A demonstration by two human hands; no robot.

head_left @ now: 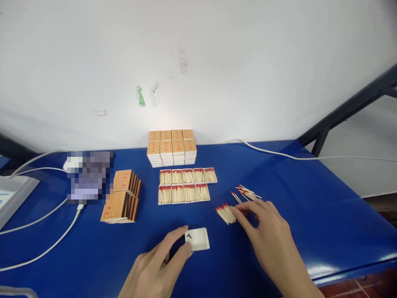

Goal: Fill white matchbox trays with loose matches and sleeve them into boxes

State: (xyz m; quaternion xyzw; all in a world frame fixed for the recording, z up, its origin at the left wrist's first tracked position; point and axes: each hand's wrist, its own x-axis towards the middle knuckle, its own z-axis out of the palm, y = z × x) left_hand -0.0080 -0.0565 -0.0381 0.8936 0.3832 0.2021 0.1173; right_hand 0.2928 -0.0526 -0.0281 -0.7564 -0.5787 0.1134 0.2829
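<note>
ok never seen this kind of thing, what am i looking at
There is no machine here, just a person working barehanded. The picture comes from a camera worn on their head, looking forward and down. On the blue table are two rows of match-filled trays, a block of matchboxes at the back, orange printed covers toward the picture's left, and some loose matches. The left hand pinches an empty white tray at one end. The right hand is at the edge of a bunch of red-tipped matches; whether it grips any is hard to tell.
</note>
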